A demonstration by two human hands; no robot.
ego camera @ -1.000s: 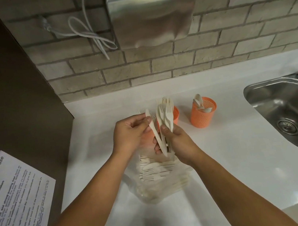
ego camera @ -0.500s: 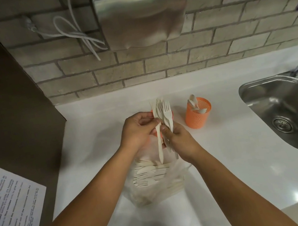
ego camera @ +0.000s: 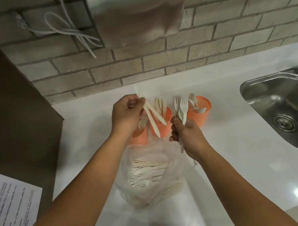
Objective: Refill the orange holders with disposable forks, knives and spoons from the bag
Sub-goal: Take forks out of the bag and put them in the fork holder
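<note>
Three orange mesh plastic holders (ego camera: 166, 130) in a row on the white tabletop (ego camera: 235, 148), left hand (ego camera: 125, 116) over them, fingers pinching two cream plastic knives (ego camera: 151, 118), right hand (ego camera: 188, 140) fingers curled round cream plastic forks (ego camera: 183, 108), clear plastic cutlery bag (ego camera: 155, 150) just in front, steel sink (ego camera: 276, 98) at the right

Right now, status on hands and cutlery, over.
Left hand holds two knives by middle holder. Right hand grips forks. Bag near side, nothing blocking.
</note>
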